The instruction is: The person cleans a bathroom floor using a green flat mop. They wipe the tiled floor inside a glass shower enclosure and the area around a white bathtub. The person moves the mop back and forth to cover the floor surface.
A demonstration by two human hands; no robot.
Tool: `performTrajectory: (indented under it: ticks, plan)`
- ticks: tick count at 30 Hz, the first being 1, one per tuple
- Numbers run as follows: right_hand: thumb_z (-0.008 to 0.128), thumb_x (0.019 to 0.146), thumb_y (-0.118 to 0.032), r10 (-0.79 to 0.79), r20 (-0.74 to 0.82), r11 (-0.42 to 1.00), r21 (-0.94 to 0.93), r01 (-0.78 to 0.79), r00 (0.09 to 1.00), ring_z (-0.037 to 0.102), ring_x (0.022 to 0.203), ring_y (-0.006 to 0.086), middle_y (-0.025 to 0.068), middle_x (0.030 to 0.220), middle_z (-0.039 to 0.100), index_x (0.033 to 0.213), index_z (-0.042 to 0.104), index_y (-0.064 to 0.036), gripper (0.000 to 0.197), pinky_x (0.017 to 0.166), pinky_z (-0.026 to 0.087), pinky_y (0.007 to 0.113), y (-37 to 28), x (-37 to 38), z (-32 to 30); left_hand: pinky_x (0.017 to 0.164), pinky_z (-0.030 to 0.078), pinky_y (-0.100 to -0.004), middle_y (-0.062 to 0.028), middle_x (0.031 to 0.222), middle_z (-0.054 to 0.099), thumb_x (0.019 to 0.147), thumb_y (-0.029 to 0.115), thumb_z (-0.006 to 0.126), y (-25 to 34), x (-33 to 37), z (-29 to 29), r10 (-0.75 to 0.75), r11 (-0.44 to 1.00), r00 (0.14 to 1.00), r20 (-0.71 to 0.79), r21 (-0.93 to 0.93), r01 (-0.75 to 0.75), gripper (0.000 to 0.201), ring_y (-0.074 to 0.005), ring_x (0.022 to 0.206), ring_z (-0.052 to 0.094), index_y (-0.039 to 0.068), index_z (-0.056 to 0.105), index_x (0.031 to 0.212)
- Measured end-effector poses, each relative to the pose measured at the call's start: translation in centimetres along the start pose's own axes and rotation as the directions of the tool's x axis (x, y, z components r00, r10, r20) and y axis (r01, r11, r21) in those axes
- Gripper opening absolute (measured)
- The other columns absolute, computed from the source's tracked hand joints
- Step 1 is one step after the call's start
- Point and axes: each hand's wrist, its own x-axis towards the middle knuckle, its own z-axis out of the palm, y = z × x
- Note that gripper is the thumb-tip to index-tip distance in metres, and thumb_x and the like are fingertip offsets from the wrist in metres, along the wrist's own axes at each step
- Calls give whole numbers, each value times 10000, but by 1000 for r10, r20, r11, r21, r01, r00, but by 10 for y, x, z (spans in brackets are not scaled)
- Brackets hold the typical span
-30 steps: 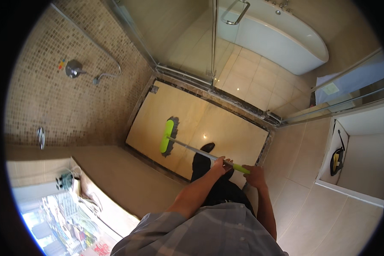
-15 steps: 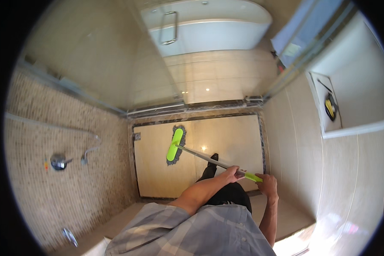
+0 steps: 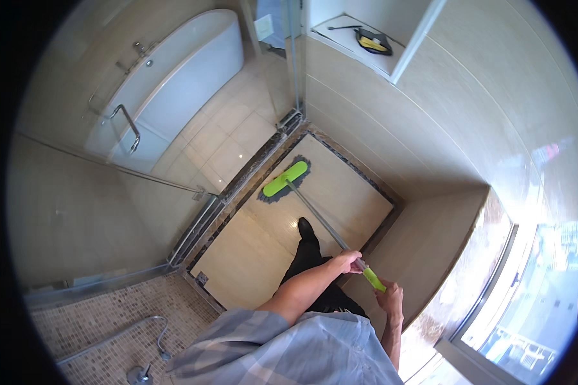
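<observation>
A flat mop (image 3: 286, 179) with a lime-green plate and a grey shaggy pad lies on the beige shower floor (image 3: 257, 237), close to the threshold. Its grey pole slants back toward me and ends in a lime-green grip. My left hand (image 3: 348, 260) is closed around the pole just ahead of that grip. Farther back, my right hand (image 3: 390, 298) is wrapped around the end of the green grip. My black shoe (image 3: 306, 229) stands on the floor beside the pole.
At the left is a glass door (image 3: 109, 192) with a metal handle, and beyond it a white bathtub (image 3: 186, 83). A wall niche (image 3: 340, 29) holds a black-and-yellow item. On the right are a ledge (image 3: 424, 250) and a window (image 3: 526, 308). A shower hose (image 3: 119, 337) hangs lower left.
My view has turned to the right. The mop head has moved across the floor from the left part toward the threshold and the niche wall. Both hands have kept their hold.
</observation>
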Motion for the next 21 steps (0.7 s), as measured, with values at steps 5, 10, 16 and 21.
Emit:
performTrajectory:
  ticks: [5, 10, 16, 21]
  plan:
    - [741, 673, -135, 83, -45, 995, 55, -81, 996, 675, 867, 359, 222, 901, 682, 1096, 706, -135, 425, 807, 542, 419, 32, -75, -10, 617, 593, -441, -153, 797, 644, 919, 335, 545, -52, -5, 17, -133, 940, 991, -13, 314, 131, 324, -299, 696, 670, 11, 565, 897]
    - [771, 637, -123, 260, -53, 965, 2, -261, 964, 688, 816, 322, 167, 879, 704, 1063, 723, -151, 430, 768, 551, 395, 33, -133, -82, 602, 584, -439, -143, 765, 627, 858, 226, 588, -104, -9, 71, -190, 939, 978, -80, 276, 205, 190, -291, 676, 654, 38, 558, 859]
    - [674, 603, 43, 132, 70, 900, 410, -149, 989, 579, 665, 125, 67, 728, 640, 1085, 661, 26, 482, 608, 462, 284, 57, -140, -54, 602, 548, -457, -101, 755, 628, 757, 85, 552, -117, -11, 51, -110, 955, 992, -69, 267, 125, 136, -285, 705, 690, 78, 542, 893]
    - [678, 667, 6, 110, -44, 879, 470, -77, 993, 637, 806, 167, 121, 878, 679, 1151, 627, 9, 487, 723, 505, 305, 41, -108, 11, 630, 536, -465, -82, 761, 622, 831, 141, 595, -80, 11, 6, -112, 992, 981, -160, 46, 121, 121, -275, 722, 684, 112, 541, 935]
